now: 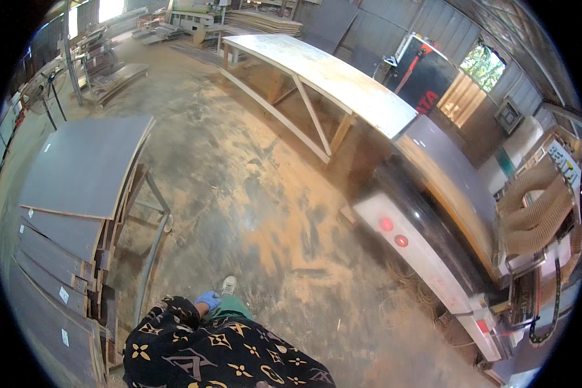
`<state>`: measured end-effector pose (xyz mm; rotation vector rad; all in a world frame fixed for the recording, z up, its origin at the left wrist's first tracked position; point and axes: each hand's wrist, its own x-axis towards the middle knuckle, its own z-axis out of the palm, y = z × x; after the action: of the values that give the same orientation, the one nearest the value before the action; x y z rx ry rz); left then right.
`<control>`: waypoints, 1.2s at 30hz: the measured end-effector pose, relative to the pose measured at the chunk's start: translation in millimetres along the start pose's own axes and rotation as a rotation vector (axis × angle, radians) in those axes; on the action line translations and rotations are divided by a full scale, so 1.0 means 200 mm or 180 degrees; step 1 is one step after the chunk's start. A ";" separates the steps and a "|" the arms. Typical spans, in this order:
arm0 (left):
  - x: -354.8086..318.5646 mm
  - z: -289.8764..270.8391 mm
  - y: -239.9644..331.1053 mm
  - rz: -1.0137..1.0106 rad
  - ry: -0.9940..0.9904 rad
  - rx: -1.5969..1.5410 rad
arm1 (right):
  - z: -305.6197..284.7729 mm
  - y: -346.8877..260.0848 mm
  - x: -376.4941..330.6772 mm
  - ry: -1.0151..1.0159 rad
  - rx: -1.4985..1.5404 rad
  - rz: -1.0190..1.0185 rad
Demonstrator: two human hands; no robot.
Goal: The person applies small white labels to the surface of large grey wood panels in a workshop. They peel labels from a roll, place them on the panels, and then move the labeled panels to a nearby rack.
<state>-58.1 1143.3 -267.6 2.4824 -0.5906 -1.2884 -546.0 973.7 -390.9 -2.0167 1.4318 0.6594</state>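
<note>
My left hand (208, 299), in a blue glove, hangs low beside my green trousers (231, 308). It comes out of a dark patterned sleeve (173, 312). The hand is small in view, and I cannot make out its fingers or anything in them. Nearest to it on the left is a metal stand (150, 265) beside stacked dark boards (87, 171). My right hand does not show.
Sawdust covers much of the concrete floor (252, 213). A long white-topped table (317, 68) stands ahead. To the right is a cutting machine (427, 265) with red buttons, a dark board (452, 165) and ribbed hoses (537, 200). Timber stacks (262, 21) lie at the back.
</note>
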 end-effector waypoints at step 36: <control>1.83 -0.77 0.03 0.0248 -0.0332 -0.1481 | -1.07 -1.29 0.85 0.0493 0.0991 0.0866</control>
<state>257.5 972.1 -437.6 2.0060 -0.3544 -1.3504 -234.8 777.6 -310.3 -1.6773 1.7983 0.3644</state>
